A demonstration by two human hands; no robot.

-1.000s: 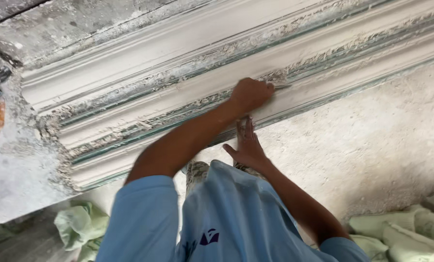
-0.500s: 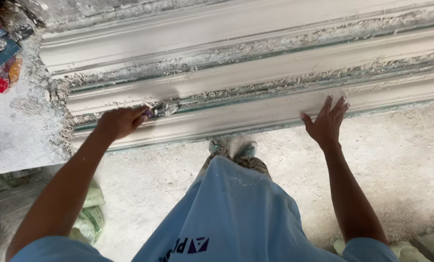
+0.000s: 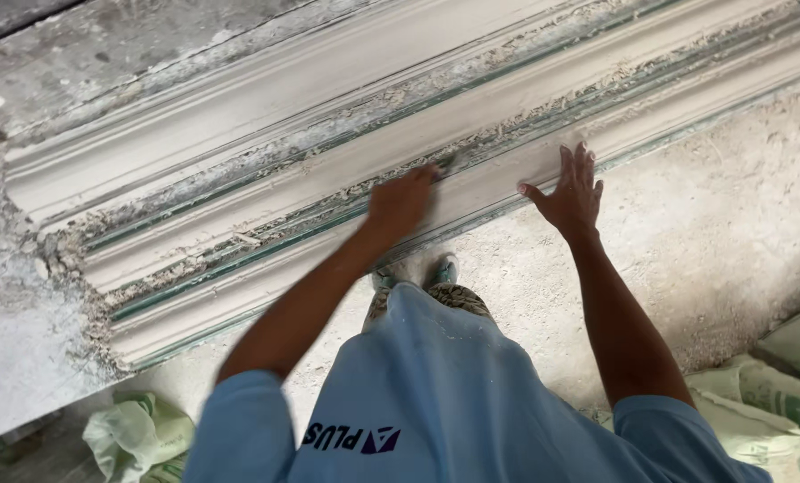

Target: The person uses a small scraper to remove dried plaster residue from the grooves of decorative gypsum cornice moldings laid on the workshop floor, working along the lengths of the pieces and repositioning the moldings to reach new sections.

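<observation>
Head view: I look straight down over my pale blue shirt (image 3: 435,402) at a long white plaster moulding (image 3: 328,179) that runs slantwise across the frame
Left hand (image 3: 402,201): closed in a fist around a small tool (image 3: 451,163); only a dark tip shows past my knuckles, blurred, so I cannot tell what kind of tool it is
Tool position: the tip sits in a groove of the moulding, about midway along the visible length
Right hand (image 3: 571,195): open, fingers spread, palm flat on the lower band of the moulding, just beside my left hand, holding nothing
Moulding: several parallel ridges and channels, crumbly plaster crumbs along the grooves, thin green lines at the edges
Floor (image 3: 713,233): rough, dusty grey, directly below the moulding
Shoes (image 3: 418,273): dust-covered, just visible beneath my shirt hem, close to the moulding's lower edge
Sacks (image 3: 780,376): pale green, lying at lower right; another crumpled one (image 3: 136,434) at lower left
</observation>
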